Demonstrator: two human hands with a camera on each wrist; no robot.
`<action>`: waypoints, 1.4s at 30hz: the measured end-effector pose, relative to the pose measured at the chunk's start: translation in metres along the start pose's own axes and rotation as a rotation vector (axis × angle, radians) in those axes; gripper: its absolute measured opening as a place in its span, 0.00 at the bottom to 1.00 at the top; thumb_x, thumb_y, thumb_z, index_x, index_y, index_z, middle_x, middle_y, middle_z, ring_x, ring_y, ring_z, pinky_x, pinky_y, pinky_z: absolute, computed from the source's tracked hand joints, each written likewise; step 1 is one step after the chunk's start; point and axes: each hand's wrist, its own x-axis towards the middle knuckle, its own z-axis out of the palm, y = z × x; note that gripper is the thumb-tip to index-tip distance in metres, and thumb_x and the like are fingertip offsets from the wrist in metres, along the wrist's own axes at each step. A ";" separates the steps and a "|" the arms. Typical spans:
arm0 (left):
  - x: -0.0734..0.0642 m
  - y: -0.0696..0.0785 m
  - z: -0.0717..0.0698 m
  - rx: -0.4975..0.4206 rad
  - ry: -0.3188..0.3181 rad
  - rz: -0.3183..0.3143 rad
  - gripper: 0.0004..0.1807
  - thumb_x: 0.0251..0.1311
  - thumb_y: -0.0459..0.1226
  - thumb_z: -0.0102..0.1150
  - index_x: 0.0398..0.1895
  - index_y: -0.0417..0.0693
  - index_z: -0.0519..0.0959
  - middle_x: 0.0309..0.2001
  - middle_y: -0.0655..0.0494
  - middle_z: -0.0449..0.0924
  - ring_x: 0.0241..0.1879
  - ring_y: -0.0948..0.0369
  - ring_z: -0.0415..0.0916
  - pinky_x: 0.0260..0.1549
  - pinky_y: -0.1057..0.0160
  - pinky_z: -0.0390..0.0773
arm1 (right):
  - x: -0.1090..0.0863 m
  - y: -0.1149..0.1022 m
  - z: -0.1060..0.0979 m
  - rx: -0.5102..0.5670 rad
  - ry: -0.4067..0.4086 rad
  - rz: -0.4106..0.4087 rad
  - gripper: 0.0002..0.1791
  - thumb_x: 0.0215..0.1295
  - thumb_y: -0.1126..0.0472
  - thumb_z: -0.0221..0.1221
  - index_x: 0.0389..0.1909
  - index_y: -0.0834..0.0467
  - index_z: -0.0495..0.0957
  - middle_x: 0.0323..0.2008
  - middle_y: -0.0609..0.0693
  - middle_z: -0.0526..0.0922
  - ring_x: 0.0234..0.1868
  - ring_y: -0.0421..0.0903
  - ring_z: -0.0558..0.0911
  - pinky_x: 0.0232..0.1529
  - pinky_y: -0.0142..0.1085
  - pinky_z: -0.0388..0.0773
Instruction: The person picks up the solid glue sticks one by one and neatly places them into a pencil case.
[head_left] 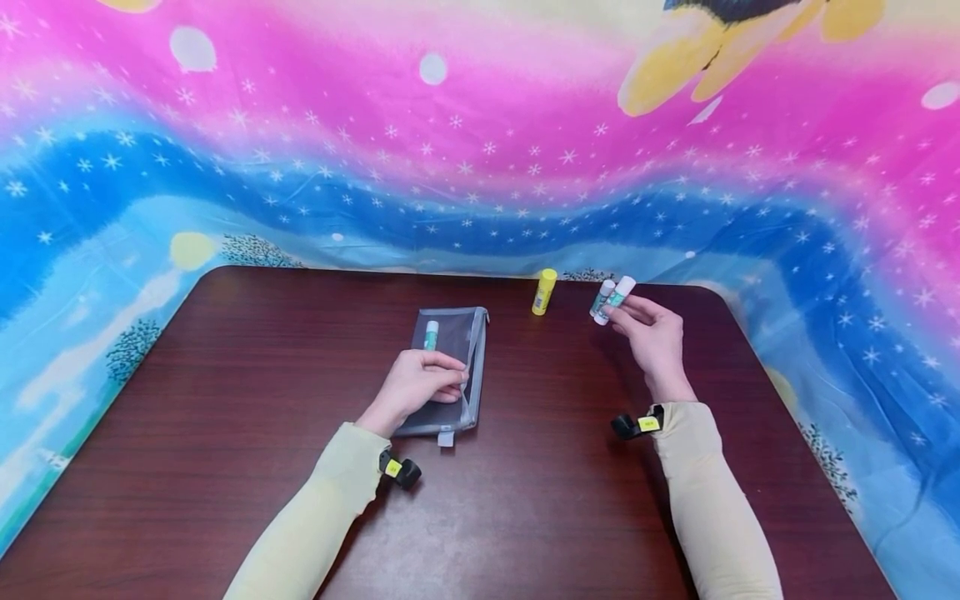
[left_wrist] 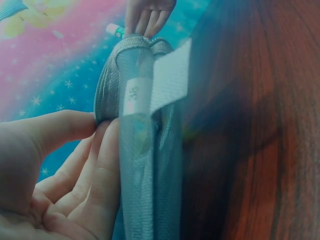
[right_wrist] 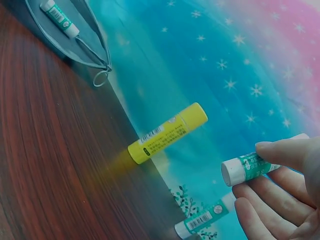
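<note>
My left hand (head_left: 420,385) pinches the open zipped edge of a grey mesh zipper pouch (head_left: 452,323), which lies on the table. Inside the pouch is a green-and-white glue stick (right_wrist: 59,19). Off to the right, my right hand (head_left: 654,335) grips another green-and-white glue stick (right_wrist: 256,166) between thumb and fingers, tilted and raised over the table. Just beyond its fingers stands a third glue stick (right_wrist: 204,219) of the same kind, upright. A yellow glue stick (head_left: 544,292) stands upright to the left of that pair.
The dark wood-grain table (head_left: 225,400) meets a colourful printed cloth (head_left: 480,167) hanging along its back and sides. A white tag (left_wrist: 171,77) sticks out from the pouch's near end. Each wrist wears a small black camera.
</note>
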 end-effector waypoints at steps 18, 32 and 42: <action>-0.001 -0.003 0.001 0.012 0.012 0.006 0.10 0.58 0.30 0.72 0.42 0.35 0.87 0.35 0.44 0.88 0.30 0.54 0.87 0.35 0.57 0.88 | -0.001 0.002 0.019 0.024 -0.048 -0.004 0.25 0.63 0.61 0.72 0.59 0.66 0.80 0.46 0.53 0.87 0.39 0.39 0.87 0.49 0.39 0.85; 0.000 -0.003 0.002 0.001 -0.011 0.023 0.12 0.59 0.30 0.71 0.44 0.31 0.85 0.36 0.42 0.87 0.30 0.56 0.86 0.35 0.57 0.88 | -0.001 0.006 0.033 0.027 -0.089 -0.039 0.23 0.64 0.63 0.71 0.57 0.68 0.81 0.50 0.64 0.84 0.37 0.39 0.87 0.48 0.41 0.85; 0.000 -0.002 0.002 0.007 -0.003 0.018 0.11 0.59 0.30 0.71 0.44 0.33 0.86 0.35 0.43 0.87 0.30 0.55 0.86 0.35 0.58 0.88 | -0.008 0.001 0.048 0.044 -0.134 -0.033 0.23 0.63 0.63 0.71 0.57 0.68 0.81 0.50 0.64 0.85 0.36 0.39 0.87 0.47 0.39 0.85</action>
